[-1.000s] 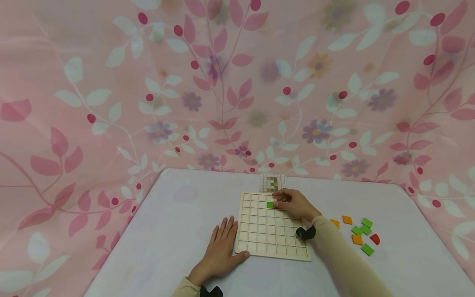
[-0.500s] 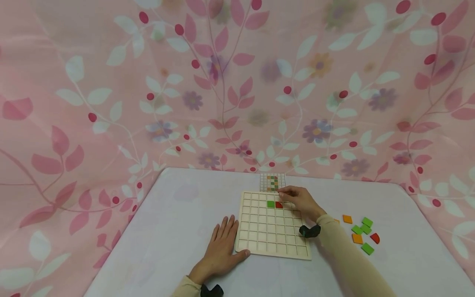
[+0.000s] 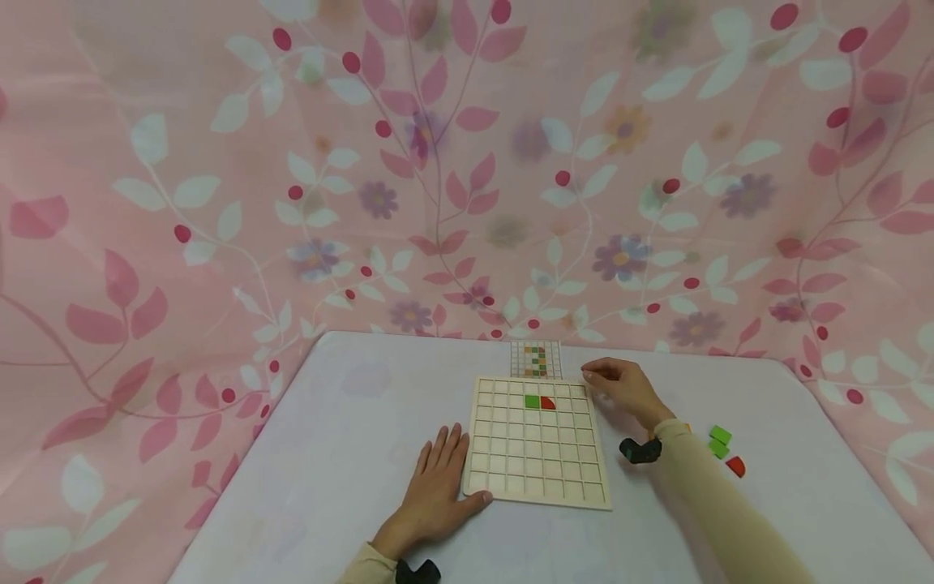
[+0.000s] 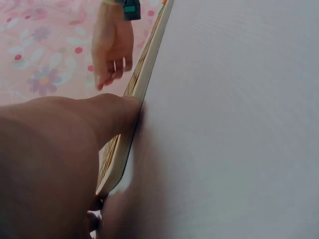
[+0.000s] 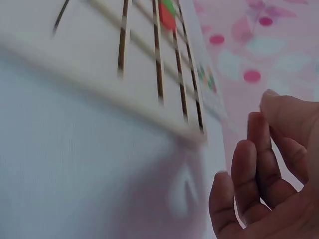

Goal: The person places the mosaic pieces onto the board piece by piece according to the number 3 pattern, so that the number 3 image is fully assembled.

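Note:
A pale wooden grid board [image 3: 536, 466] lies flat on the white table [image 3: 343, 422]. Two of its cells near the far edge hold a green square tile [image 3: 532, 401] and, right of it, a red quarter-round tile [image 3: 548, 403]. My left hand [image 3: 438, 487] rests flat on the table with its thumb against the board's near left edge [image 4: 134, 94]. My right hand [image 3: 620, 383] hovers just past the board's far right corner, fingers loosely curled and holding nothing [image 5: 259, 189]. The board's corner [image 5: 164, 94] shows blurred in the right wrist view.
A small pattern card [image 3: 536, 359] with green and orange squares lies just beyond the board. Loose tiles, two green [image 3: 719, 440] and a red one [image 3: 735, 465], lie on the table to the right, partly behind my right forearm. A pink floral curtain [image 3: 467, 162] backs the table.
My right hand let go of the red tile beside the green one and drew back to the right, off the board. The left hand stayed put.

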{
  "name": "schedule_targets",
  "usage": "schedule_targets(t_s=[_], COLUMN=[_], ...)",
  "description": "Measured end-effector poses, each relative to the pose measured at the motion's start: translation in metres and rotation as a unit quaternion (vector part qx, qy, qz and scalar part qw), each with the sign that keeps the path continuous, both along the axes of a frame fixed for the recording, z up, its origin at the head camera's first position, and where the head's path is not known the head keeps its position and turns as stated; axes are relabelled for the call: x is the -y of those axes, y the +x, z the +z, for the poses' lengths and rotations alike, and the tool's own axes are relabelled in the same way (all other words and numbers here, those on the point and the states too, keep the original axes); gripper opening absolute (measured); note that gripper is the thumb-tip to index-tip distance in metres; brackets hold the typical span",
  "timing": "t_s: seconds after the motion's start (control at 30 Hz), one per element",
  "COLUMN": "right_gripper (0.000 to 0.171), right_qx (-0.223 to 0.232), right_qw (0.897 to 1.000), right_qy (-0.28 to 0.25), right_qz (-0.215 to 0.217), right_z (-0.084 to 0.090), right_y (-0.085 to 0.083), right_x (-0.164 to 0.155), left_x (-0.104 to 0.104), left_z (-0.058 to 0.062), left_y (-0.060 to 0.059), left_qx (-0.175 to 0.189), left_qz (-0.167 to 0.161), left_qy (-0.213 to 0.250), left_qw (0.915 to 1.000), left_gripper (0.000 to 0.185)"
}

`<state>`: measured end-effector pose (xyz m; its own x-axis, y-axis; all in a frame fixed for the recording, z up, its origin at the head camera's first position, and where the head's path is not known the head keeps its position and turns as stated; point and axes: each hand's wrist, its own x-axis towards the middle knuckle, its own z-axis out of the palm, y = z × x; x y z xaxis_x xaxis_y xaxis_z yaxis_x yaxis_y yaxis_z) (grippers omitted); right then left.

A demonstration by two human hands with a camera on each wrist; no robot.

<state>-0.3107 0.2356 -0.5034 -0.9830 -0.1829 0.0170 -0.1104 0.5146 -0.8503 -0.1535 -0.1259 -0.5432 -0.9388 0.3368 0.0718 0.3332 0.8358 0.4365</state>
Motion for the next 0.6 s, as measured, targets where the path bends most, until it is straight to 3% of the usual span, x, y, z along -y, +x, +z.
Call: schedule_targets(t_s=[0.1, 0.3, 0.6], right_gripper=[0.038, 0.030, 0.030], right_qx=[-0.029, -0.066, -0.029], right_qw=[0.997, 0.979, 0.969], right_qy=[0.071, 0.194, 0.243], right_qz=[0.002, 0.003, 0.005], right_z=[0.003, 0.011, 0.003], right_y=[0.006, 0.020, 0.043], right_x=[-0.027, -0.075, -0.126], left_x=[-0.001, -0.001, -0.002], left_z=[-0.001, -0.001, -0.001], left_y=[0.001, -0.001, 0.000], left_qx=[-0.006, 0.000, 0.013], left_qz=[-0.001, 0.008, 0.008], left_qy=[0.003, -0.010, -0.011], left_qw=[1.0000, 0.9999, 0.9998], left_gripper=[0.095, 0.096, 0.096])
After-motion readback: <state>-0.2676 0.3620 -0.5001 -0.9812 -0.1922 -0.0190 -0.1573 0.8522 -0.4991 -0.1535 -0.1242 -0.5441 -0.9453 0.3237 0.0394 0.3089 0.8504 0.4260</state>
